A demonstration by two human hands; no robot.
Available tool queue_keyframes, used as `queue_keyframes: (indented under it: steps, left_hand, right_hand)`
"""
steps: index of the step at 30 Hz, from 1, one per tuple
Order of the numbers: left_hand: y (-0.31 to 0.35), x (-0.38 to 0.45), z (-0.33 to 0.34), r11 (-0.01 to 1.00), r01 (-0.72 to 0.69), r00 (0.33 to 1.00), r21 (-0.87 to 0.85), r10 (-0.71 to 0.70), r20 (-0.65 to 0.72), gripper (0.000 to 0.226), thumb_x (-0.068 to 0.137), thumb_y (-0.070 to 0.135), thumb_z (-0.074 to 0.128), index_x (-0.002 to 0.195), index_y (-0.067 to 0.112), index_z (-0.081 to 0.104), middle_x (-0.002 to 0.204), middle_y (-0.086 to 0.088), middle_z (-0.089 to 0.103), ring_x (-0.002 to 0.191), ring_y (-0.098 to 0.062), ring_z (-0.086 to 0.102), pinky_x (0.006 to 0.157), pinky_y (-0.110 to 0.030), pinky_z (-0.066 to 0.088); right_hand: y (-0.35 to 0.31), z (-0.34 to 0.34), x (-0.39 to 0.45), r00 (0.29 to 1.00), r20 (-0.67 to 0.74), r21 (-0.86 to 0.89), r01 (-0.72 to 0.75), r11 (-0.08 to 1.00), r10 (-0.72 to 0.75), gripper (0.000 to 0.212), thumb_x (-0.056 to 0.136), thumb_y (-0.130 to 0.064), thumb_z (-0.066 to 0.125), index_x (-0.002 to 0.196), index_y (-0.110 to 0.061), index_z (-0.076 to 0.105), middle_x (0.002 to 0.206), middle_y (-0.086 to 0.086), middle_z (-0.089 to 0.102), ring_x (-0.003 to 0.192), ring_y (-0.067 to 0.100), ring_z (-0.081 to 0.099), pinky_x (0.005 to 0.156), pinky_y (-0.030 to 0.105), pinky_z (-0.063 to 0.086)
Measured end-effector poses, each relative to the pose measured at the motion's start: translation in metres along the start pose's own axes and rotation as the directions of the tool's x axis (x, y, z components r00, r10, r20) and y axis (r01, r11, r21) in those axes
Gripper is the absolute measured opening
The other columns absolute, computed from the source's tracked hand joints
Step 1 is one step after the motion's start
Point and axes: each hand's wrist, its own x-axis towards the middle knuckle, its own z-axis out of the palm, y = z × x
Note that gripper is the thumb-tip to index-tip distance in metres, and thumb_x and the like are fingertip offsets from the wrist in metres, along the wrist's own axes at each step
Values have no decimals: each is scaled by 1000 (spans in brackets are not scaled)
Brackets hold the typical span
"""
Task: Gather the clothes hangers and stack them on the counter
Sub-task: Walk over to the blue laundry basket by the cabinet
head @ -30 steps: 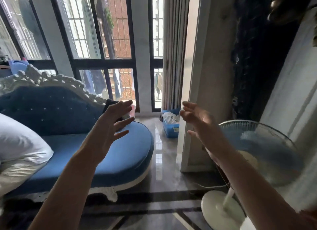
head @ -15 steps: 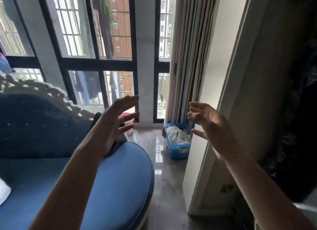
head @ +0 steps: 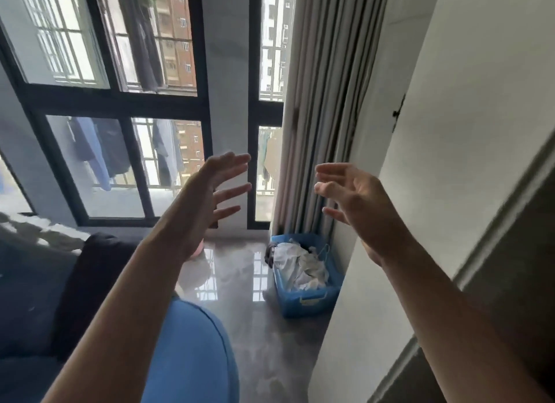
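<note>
My left hand (head: 207,198) and my right hand (head: 357,201) are both raised in front of me, fingers spread, palms facing each other, holding nothing. Below and between them, on the floor by the curtain, stands a blue plastic basket (head: 309,300) filled with crumpled white cloth (head: 297,267). A thin wire shape, possibly a hanger (head: 324,252), pokes out at the basket's right side. No counter is in view.
A blue sofa (head: 192,351) with a dark cushion (head: 90,285) fills the lower left. A white wall corner (head: 435,192) juts in at the right. Grey curtain (head: 324,102) hangs beside tall black-framed windows (head: 120,99). Glossy grey floor (head: 240,282) runs between sofa and basket.
The view has moved forward and up toward the window; the fan and sofa's left part have left the view. The basket is closer. Both hands stay raised and apart.
</note>
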Motion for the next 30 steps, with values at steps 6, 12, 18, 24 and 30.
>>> queue_keyframes:
  steps: [6,12,18,24,30]
  left_hand:
    - [-23,147,-10,1000,20,999,-12,-21,-26,65,72,63,53,128,32,62,144,8,56,124,-20,60,111,-55,37]
    - [-51,276,-26,1000,4,1000,1,-4,0,44,80,57,46,115,39,65,144,7,56,123,-18,61,111,-57,37]
    - [-70,414,-36,1000,-9,989,6,8,146,41,83,57,47,113,39,69,135,11,63,117,-14,66,108,-52,42]
    - [-93,554,-17,999,-29,936,19,21,351,47,77,58,52,113,35,71,130,10,67,115,-15,67,103,-48,45]
    - [-138,668,10,979,-164,767,119,51,640,45,82,47,53,121,28,66,132,6,66,119,-18,64,103,-50,45]
  right_hand:
    - [44,17,157,998,42,-6,-44,999,44,24,90,-18,62,114,-18,64,113,-2,69,103,11,66,92,42,56]
    - [88,27,280,995,24,58,-98,994,96,20,90,-15,63,110,-16,66,107,-3,71,102,12,67,92,42,56]
    - [126,24,386,990,-31,-7,-135,991,135,21,90,-16,63,111,-17,66,111,-1,70,106,15,66,95,46,54]
    - [174,9,477,979,-131,-140,-171,975,153,20,85,-22,69,104,-27,69,104,-8,73,101,7,68,94,42,55]
    - [227,-15,544,977,-144,-362,-202,910,159,20,84,-31,70,103,-32,67,101,-12,71,94,4,68,91,34,55]
